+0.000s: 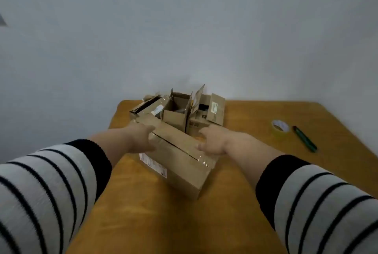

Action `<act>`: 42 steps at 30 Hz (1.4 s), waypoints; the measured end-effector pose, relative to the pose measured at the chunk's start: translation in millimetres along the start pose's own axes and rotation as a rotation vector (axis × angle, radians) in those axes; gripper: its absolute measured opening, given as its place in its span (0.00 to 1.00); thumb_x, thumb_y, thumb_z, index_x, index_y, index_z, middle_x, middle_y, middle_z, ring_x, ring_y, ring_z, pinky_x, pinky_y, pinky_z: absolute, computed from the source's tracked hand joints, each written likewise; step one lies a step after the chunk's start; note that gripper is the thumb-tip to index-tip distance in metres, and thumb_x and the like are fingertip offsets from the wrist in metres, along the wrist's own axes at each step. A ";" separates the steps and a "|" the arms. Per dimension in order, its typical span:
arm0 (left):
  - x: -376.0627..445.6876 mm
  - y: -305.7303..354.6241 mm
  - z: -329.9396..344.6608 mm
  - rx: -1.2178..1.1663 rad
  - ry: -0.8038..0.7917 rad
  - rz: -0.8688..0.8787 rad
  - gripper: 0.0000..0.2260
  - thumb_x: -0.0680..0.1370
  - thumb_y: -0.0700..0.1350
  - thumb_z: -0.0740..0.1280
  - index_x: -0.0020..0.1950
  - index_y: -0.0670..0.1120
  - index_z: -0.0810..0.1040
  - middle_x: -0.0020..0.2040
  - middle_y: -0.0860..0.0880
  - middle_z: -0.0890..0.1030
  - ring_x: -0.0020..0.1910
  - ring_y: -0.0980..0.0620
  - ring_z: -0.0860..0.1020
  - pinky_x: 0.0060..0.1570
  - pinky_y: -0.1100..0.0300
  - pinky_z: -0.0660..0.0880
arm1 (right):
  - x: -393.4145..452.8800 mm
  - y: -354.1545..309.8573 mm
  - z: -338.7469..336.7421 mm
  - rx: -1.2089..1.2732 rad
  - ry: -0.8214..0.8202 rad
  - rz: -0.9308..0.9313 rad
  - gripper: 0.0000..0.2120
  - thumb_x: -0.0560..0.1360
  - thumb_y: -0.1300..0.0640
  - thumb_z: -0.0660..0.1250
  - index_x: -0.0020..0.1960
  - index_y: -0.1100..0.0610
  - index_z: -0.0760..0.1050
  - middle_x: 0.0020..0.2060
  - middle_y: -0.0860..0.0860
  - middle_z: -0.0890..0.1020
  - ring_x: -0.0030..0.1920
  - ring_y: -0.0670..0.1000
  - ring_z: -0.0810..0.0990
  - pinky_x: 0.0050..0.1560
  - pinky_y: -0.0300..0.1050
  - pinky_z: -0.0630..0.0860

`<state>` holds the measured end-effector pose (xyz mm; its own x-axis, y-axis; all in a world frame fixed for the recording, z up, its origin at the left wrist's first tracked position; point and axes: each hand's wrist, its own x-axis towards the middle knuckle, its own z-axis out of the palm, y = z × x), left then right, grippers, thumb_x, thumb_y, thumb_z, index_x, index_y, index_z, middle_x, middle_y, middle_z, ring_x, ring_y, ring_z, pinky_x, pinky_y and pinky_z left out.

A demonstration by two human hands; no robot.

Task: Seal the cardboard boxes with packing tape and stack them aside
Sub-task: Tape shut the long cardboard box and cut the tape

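A wooden table carries cardboard boxes, a tape roll and a green marker

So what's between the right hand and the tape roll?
Only bare table, in the head view. The right hand grips the box; the tape roll sits farther right.

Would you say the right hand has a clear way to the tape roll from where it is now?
Probably yes. The right hand holds the box, while the tape roll lies on bare table to its right, nothing between them; it must let go first.
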<state>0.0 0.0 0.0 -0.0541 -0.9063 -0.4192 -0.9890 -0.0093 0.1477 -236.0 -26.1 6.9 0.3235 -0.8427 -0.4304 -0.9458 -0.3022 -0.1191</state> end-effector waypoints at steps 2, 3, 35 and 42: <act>11.3 9.7 10.3 0.010 -0.048 0.019 0.37 0.76 0.55 0.69 0.80 0.53 0.55 0.77 0.47 0.63 0.74 0.46 0.64 0.70 0.50 0.67 | 8.0 7.9 10.6 -0.028 -0.075 -0.002 0.29 0.78 0.43 0.63 0.75 0.54 0.64 0.68 0.56 0.71 0.64 0.58 0.73 0.63 0.53 0.74; 15.7 14.6 19.5 0.011 -0.083 0.018 0.38 0.75 0.54 0.71 0.80 0.53 0.54 0.77 0.48 0.62 0.74 0.45 0.64 0.70 0.49 0.67 | 13.4 13.9 19.0 -0.047 -0.118 -0.012 0.28 0.77 0.45 0.65 0.73 0.54 0.66 0.65 0.55 0.72 0.62 0.58 0.74 0.59 0.51 0.76; 40.7 126.2 115.6 0.291 0.048 -0.033 0.45 0.61 0.74 0.66 0.72 0.56 0.60 0.70 0.47 0.62 0.71 0.44 0.59 0.74 0.40 0.48 | 73.0 136.6 52.0 0.237 -0.370 -0.164 0.39 0.76 0.61 0.62 0.77 0.35 0.50 0.69 0.52 0.64 0.59 0.55 0.72 0.58 0.47 0.76; 44.9 156.5 122.6 0.263 0.186 0.049 0.40 0.61 0.76 0.64 0.65 0.55 0.63 0.64 0.50 0.66 0.63 0.46 0.63 0.63 0.47 0.59 | 74.9 160.4 49.6 0.180 -0.272 -0.129 0.33 0.78 0.54 0.63 0.77 0.37 0.54 0.70 0.53 0.64 0.64 0.57 0.71 0.64 0.50 0.73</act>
<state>-174.1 9.7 -105.5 -0.1000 -0.9648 -0.2431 -0.9888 0.1235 -0.0834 -365.0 -115.6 -88.9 0.4439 -0.6459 -0.6211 -0.8955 -0.2946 -0.3336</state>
